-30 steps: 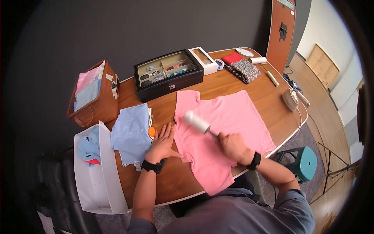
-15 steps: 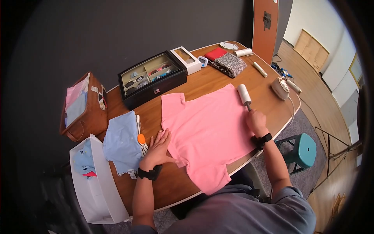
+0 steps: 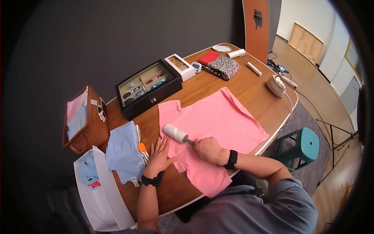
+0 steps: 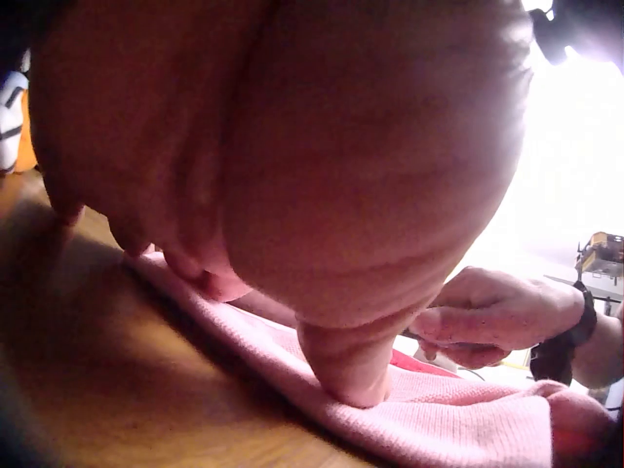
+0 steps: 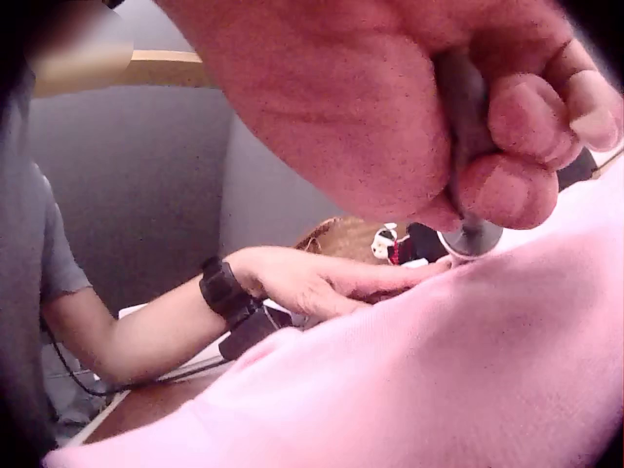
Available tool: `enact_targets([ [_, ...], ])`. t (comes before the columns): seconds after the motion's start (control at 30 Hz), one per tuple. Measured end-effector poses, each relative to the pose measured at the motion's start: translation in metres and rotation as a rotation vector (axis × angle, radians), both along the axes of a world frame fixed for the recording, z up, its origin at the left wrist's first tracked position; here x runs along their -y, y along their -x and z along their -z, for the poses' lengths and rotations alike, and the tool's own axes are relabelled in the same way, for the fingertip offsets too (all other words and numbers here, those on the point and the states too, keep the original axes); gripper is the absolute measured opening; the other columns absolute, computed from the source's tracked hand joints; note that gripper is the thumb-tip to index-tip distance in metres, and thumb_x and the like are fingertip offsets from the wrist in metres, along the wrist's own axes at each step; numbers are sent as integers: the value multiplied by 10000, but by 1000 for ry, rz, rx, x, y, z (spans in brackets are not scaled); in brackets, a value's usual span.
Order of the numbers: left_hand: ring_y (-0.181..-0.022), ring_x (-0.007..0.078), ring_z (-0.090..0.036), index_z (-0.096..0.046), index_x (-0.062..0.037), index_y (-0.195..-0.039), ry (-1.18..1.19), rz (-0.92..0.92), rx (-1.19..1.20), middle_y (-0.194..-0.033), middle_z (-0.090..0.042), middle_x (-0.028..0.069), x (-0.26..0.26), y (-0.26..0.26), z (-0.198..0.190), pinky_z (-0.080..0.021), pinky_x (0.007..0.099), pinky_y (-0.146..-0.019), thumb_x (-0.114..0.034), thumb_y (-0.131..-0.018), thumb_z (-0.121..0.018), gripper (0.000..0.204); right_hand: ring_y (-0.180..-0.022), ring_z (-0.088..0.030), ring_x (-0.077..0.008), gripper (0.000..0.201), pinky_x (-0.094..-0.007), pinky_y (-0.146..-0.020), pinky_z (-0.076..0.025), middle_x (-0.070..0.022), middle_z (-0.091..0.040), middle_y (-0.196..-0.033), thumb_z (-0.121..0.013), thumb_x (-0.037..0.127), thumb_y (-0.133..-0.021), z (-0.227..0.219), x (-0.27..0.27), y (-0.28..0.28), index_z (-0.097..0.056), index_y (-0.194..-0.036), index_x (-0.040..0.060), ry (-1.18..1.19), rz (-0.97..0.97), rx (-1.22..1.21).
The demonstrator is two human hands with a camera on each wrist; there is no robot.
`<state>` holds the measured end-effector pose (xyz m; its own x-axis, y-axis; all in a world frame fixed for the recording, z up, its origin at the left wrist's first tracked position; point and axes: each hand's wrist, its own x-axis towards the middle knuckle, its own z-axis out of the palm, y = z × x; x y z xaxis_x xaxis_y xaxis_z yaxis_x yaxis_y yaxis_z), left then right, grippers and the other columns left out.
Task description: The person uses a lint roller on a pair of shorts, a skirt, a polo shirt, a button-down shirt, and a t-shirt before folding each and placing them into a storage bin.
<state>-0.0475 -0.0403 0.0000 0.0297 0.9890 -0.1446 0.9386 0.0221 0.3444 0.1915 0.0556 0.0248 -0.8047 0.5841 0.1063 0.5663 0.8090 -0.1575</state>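
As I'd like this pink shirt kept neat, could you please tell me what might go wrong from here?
The lint roller in the right hand is close to the left hand, so a stroke that way might bump it. The left hand presses only one side of the pink shirt, so the roller could drag the rest into creases. The shirt reaches the near edge of the table, so a pull might slip part over.

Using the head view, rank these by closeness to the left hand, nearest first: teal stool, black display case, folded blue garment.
From the left hand:
1. Folded blue garment: just to its left.
2. Black display case: ahead, along the table's far side.
3. Teal stool: off the table, far right.
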Motion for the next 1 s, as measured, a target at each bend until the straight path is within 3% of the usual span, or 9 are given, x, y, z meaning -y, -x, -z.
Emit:
enact_targets([
  [0.07, -1493, 367, -139, -206, 0, -1532, -8, -4, 1, -1612, -180, 179, 2, 1, 1, -103, 575, -1180, -538, -829, -665, 997, -582, -669, -299, 162, -428, -521, -524, -145, -669, -679, -517, 149, -871, 11, -12, 3, -595, -853, 8, -19, -53, 1],
  [0.2, -1490, 368, -153, -210, -6, -1532, -4, -15, 14, -1608, -192, 183, 1, 2, 1, -108, 569, -1181, -543, -824, -673, 1002, -608, -670, -323, 199, -440, -531, -519, -159, -668, -702, -489, 159, -881, 29, -82, -33, -587, -916, -11, -146, 259, 41],
  [0.27, -1491, 365, -152, -211, -9, -1532, -2, -13, 15, -1608, -192, 183, 2, 0, -2, -110, 565, -1182, -542, -824, -675, 1001, -678, -692, -325, 234, -452, -578, -535, -177, -690, -760, -474, 181, -912, 15, -120, -63, -622, -929, 2, -72, 588, 125],
  [0.33, -1491, 363, -151, -212, -12, -1533, -3, -8, 11, -1608, -192, 183, 1, 1, -3, -112, 561, -1183, -542, -824, -677, 1000, -727, -708, -302, 254, -444, -615, -551, -160, -711, -830, -493, 206, -921, 28, -159, -102, -680, -871, 42, -152, 732, 67],
  [0.47, -1492, 361, -150, -199, -22, -1539, -6, -10, 12, -1610, -188, 179, 2, 2, -2, -109, 560, -1183, -540, -826, -679, 1003, -768, -671, -421, 447, -516, -695, -529, -241, -686, -818, -448, 358, -975, 25, -177, -139, -700, -843, 13, -46, 835, -63],
  [0.63, -1495, 359, -141, -181, -32, -1546, -3, -9, -12, -1615, -179, 171, 1, 3, -1, -100, 557, -1185, -538, -826, -680, 1012, -703, -665, -421, 440, -523, -633, -524, -246, -666, -738, -493, 363, -973, 13, -148, -141, -647, -818, -19, -107, 857, -174],
  [0.73, -1498, 362, -121, -166, -32, -1549, 16, -4, -1, -1620, -163, 167, 1, 4, 2, -91, 558, -1186, -535, -822, -686, 1026, -568, -625, -418, 352, -517, -536, -491, -237, -634, -652, -539, 308, -950, 2, -87, -118, -596, -782, 5, -187, 693, -265],
  [0.87, -1504, 366, -83, -141, -12, -1548, 34, 3, 33, -1627, -122, 171, 1, 6, 4, -69, 560, -1187, -556, -776, -725, 1111, -578, -660, -317, 170, -444, -529, -507, -155, -653, -654, -536, 171, -884, 5, 24, -82, -543, -914, 3, 41, 258, 17],
  [1.0, -1504, 368, -75, -113, -4, -1549, 53, -17, 12, -1633, -97, 165, -1, -2, -5, -61, 561, -1190, -613, -666, -782, 1264, -545, -656, -312, 190, -435, -496, -502, -152, -640, -614, -529, 199, -904, 13, 87, -54, -531, -897, 9, 180, 159, -26],
])
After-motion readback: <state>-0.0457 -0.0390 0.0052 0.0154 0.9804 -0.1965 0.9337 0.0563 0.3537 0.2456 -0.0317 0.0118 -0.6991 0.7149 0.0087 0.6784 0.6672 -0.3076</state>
